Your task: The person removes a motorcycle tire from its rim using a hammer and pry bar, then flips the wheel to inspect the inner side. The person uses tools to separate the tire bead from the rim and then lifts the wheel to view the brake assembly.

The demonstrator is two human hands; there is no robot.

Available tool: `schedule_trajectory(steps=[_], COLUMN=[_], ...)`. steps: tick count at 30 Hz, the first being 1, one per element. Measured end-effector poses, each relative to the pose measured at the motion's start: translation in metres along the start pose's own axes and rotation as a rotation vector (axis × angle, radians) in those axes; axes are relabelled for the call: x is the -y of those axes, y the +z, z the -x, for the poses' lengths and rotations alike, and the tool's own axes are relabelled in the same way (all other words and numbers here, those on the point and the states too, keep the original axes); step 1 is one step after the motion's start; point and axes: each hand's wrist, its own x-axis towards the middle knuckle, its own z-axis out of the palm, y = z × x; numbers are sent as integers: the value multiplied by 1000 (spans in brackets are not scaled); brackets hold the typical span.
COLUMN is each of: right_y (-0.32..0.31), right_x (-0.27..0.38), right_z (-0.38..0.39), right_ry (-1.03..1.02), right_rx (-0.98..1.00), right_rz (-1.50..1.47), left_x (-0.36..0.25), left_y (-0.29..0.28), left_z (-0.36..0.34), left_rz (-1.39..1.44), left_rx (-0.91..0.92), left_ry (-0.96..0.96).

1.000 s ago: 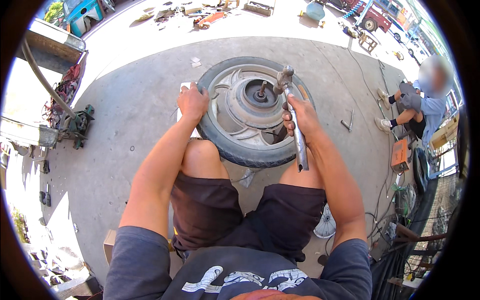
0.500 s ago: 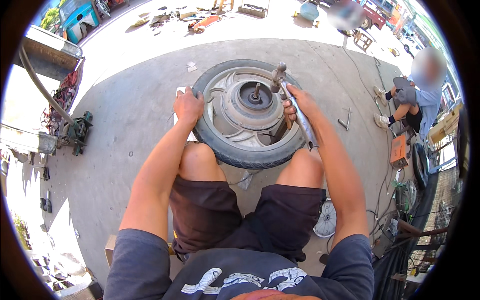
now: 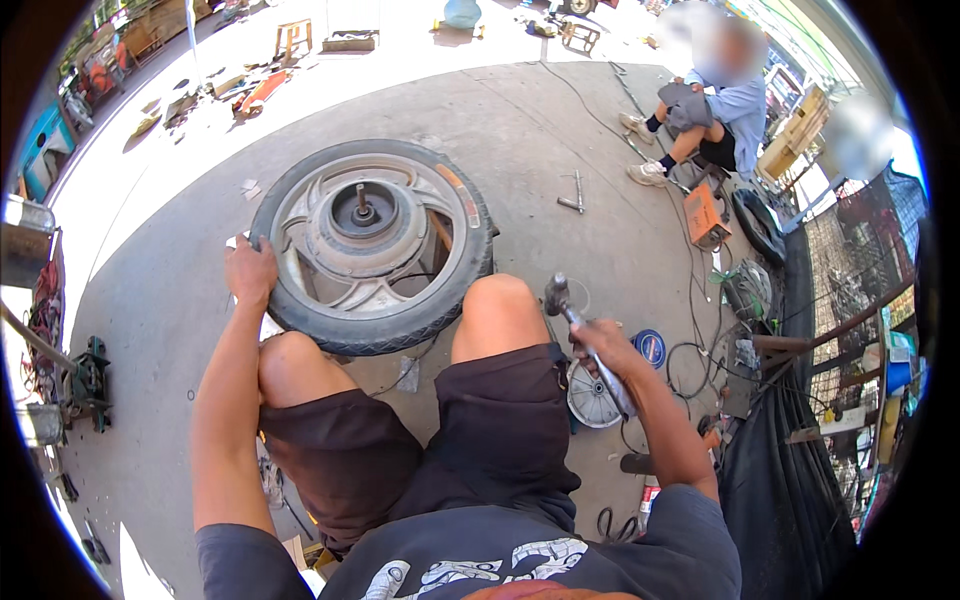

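In front of my knees lies a spoked cast wheel point(image 3: 300, 262) with a wide hub and a black tyre point(image 3: 385, 338), its axle stub pointing up. My left hand point(image 3: 250, 272) grips the tyre's left edge, its fingers curled at the sidewall. Out to the right of my right knee, my right hand point(image 3: 608, 352) is closed round a hammer point(image 3: 560, 296), head pointing away from me. A silver metal bar point(image 3: 618, 396) lies along the handle in the same grip. The hammer is well apart from the wheel.
Beside my right thigh are a round silver spoked part point(image 3: 594, 396) and a blue round tin point(image 3: 650, 348). A T-shaped tool point(image 3: 573, 194) lies beyond. Cables run past an orange box machine point(image 3: 706, 216). A seated person point(image 3: 735, 110) is at the far right.
My right hand has carried the hammer and bar away from the wheel, rightward and back toward me. My left hand stays on the tyre. The view has swung to the right.
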Motion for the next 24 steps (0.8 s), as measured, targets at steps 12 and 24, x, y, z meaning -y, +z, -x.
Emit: schedule_trajectory(steps=[12, 24], right_y=[32, 66], right_x=[-241, -314], right_z=[85, 131], right_ry=[404, 192], right_rx=[65, -76], right_rz=[147, 810], left_x=[4, 32], left_y=[10, 24], left_z=[-10, -30], left_rz=[-69, -142], left_rx=[-4, 29], left_ry=[66, 102])
